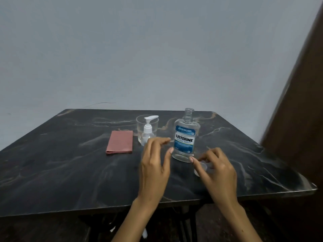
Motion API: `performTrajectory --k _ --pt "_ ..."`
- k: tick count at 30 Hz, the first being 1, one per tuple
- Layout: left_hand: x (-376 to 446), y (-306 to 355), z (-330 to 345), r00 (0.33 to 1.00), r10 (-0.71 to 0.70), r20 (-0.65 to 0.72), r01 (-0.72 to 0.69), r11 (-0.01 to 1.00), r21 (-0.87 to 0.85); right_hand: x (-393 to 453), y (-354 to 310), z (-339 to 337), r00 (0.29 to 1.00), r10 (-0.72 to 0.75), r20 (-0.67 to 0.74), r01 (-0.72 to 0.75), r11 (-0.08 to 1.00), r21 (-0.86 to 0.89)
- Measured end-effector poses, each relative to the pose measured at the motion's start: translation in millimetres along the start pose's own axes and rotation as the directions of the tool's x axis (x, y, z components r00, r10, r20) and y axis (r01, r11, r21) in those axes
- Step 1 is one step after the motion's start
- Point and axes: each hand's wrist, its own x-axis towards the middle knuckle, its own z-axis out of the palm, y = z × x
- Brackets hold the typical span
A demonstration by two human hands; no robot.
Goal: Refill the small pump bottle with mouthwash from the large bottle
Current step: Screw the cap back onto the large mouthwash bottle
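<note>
Honestly the hardest bit to read is the small clear cap (201,169) lying on the dark marble table (70,172) just in front of the large bottle: the right hand (218,170) is covering most of it, and I can't tell if the fingertips are actually pinching it or just resting over it. Those fingers are curling loosely, thumb pointing toward the bottle's base. The small pump bottle (148,131) is partly hiding behind the left hand (154,165) and overlapping a clear glass (139,123) behind it, so its lower half is getting lost. The left hand is hovering spread open, thumb and forefinger well apart, gripping nothing. The large bottle (186,137) is standing upright between the hands with its neck uncapped. A folded pink cloth (119,142) is lying left of the pump bottle.
</note>
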Motion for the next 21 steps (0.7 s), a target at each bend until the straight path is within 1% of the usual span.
performTrajectory --k 2,5,9,13,15,18,19,21 --pt "3 4 16 0.995 -0.001 0.099 0.003 1.000 -0.017 -3 16 -7 0.996 0.081 0.027 -0.080 0.997 -0.011" --pt "12 6 37 0.977 -0.051 0.208 0.063 0.997 -0.050 -8 27 -6 0.979 0.178 0.097 -0.184 0.982 0.051" --pt "22 -3 59 0.949 -0.136 0.284 0.158 0.986 -0.056 -9 33 -2 0.945 0.227 0.236 -0.236 0.972 0.008" --pt "27 -15 69 0.902 -0.254 0.348 0.325 0.931 -0.163 -9 35 0 0.934 0.221 0.280 -0.216 0.975 -0.049" --pt "27 -20 71 0.899 -0.271 0.344 0.353 0.913 -0.205 -8 35 1 0.937 0.211 0.280 -0.206 0.977 -0.048" --pt "24 -27 73 0.922 -0.271 0.276 0.331 0.922 -0.200 -7 36 0 0.930 0.235 0.283 -0.244 0.970 -0.003" --pt "23 -28 72 0.930 -0.266 0.254 0.319 0.927 -0.197 -6 37 -1 0.926 0.249 0.284 -0.273 0.961 0.048" --pt "22 -30 71 0.943 -0.246 0.226 0.292 0.935 -0.203 -3 38 -1 0.920 0.280 0.274 -0.342 0.915 0.213"
